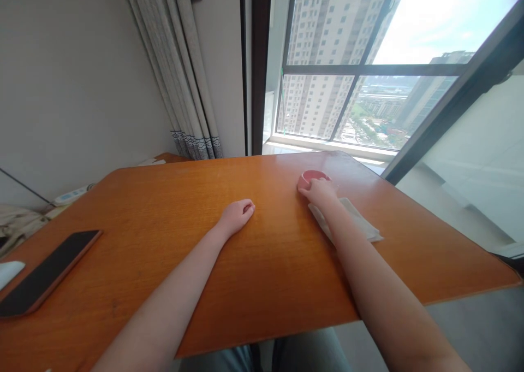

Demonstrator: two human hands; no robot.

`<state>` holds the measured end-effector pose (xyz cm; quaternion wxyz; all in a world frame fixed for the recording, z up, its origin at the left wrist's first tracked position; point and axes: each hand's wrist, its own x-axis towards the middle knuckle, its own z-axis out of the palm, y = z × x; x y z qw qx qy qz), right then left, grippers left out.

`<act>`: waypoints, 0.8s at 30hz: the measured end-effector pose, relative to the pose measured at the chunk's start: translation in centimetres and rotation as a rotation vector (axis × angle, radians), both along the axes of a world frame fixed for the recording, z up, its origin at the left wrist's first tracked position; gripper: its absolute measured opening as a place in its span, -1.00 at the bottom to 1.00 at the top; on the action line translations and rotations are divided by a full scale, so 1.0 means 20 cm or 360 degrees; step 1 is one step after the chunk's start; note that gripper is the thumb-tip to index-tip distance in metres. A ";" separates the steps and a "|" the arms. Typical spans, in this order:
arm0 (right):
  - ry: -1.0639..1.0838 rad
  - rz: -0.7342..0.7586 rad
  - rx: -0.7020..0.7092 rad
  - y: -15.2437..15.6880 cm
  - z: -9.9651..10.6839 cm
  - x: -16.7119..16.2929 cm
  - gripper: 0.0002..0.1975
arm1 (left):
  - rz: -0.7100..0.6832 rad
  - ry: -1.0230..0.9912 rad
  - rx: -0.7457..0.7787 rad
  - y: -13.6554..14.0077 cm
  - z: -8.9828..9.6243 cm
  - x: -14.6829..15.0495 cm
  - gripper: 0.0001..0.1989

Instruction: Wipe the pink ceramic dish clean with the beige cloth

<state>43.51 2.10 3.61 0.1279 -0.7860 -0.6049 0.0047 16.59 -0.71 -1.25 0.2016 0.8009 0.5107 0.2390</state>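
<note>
A pink bowl (314,174) stands upright toward the far right of the wooden table (262,284). My right hand (321,192) is closed on its near rim, with the thumb on the left side of the bowl and some fingertips hidden. Under my right forearm lies a folded whitish cloth or tissue (362,222), partly covered by the arm. My left hand (237,216) rests on the middle of the table, loosely curled into a fist, and nothing shows inside it.
On the left side lies a long dark flat pad (49,273) with a reddish-brown edge, beside a white object (9,272) cut off by the frame. A white power strip (72,195) sits beyond the left edge. Curtains (192,88) and a large window stand behind the table.
</note>
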 end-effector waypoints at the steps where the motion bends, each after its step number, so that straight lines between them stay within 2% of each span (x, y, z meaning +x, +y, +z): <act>1: -0.0030 -0.0008 -0.0084 0.00 -0.02 0.01 -0.59 | -0.0002 0.0032 0.0009 0.00 0.00 0.00 -0.74; 3: -0.0053 0.0009 -0.0113 0.01 -0.05 0.01 -0.66 | -0.0022 0.0051 0.0024 -0.01 0.00 0.00 -0.75; 7: -0.0053 0.0214 0.0034 0.04 -0.07 -0.02 -0.75 | -0.0043 0.0043 0.0049 -0.03 0.00 0.01 -0.74; 10: -0.0047 0.0632 0.0155 0.02 -0.05 -0.10 -0.79 | -0.0013 0.0043 0.0294 -0.05 0.03 0.02 -0.75; 14: 0.0042 0.1266 0.0293 -0.05 -0.05 -0.31 -0.84 | -0.0087 0.0315 0.0720 -0.07 0.14 0.02 -0.52; 17: 0.0128 0.1557 0.0422 -0.12 -0.09 -0.45 -0.83 | -0.0233 0.0626 0.0710 -0.08 0.22 -0.02 -0.69; 19: 0.0167 0.1668 0.0498 -0.15 -0.11 -0.50 -0.82 | -0.0261 0.0745 0.0630 -0.09 0.25 -0.07 -0.81; 21: 0.0270 0.1724 0.0623 -0.18 -0.12 -0.53 -0.78 | -0.0222 0.0787 0.0563 -0.10 0.26 -0.13 -0.81; 24: 0.0487 0.1639 0.0818 -0.21 -0.11 -0.53 -0.63 | 0.0029 0.0801 0.0520 -0.10 0.26 -0.27 -0.78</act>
